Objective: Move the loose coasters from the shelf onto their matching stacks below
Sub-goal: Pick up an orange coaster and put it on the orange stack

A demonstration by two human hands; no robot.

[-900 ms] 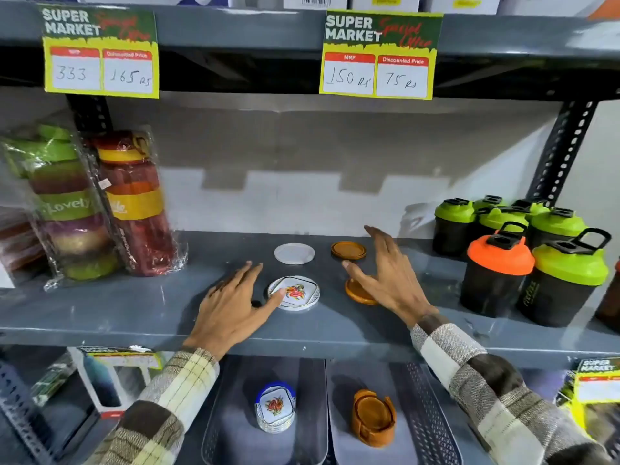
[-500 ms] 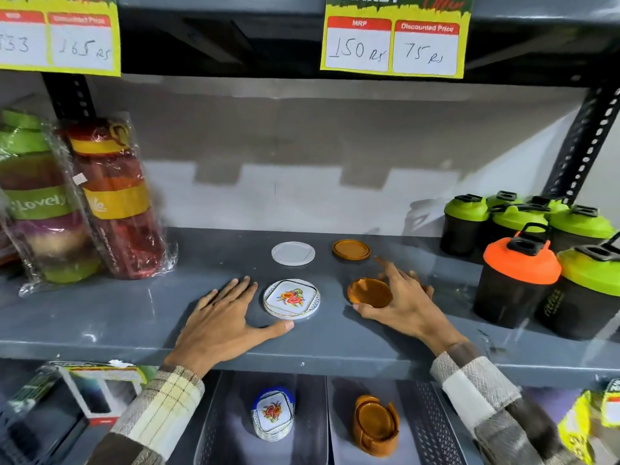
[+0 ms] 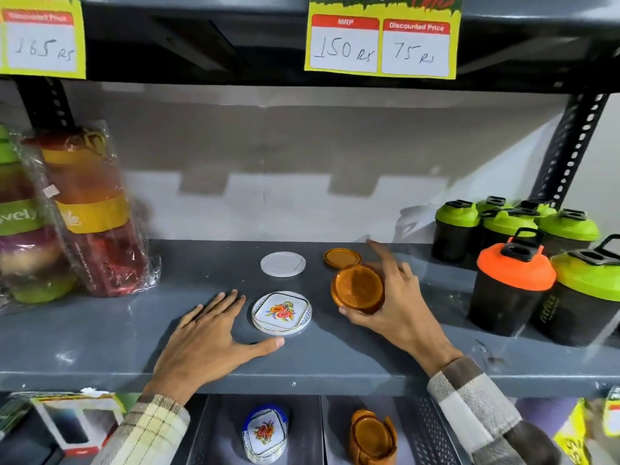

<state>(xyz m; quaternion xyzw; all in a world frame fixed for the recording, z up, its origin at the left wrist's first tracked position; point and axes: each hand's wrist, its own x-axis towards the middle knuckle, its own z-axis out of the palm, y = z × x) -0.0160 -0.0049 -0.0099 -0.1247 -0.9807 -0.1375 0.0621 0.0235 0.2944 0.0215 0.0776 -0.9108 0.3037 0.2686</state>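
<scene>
Right hand [image 3: 399,307]: clamped on amber coaster [image 3: 357,288], tilted, lifted off shelf [image 3: 100,333].
Left hand [image 3: 208,340]: fingers spread flat, holding nothing, at 9 o'clock of floral coaster [image 3: 281,312].
Amber stack [image 3: 372,437]: below, 6 o'clock.
Handling: likely light, rigid, slick; pinch by rim.

Glossy amber plastic coaster [image 3: 357,288]; matt grey metal shelf [image 3: 100,333].

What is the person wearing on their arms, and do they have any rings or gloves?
Both hands are bare: no gloves, rings or watch show on the left hand or the right hand. Each arm has a long checked sleeve. The left sleeve is pale yellow with brown lines. The right sleeve has white, grey and brown blocks.
</scene>
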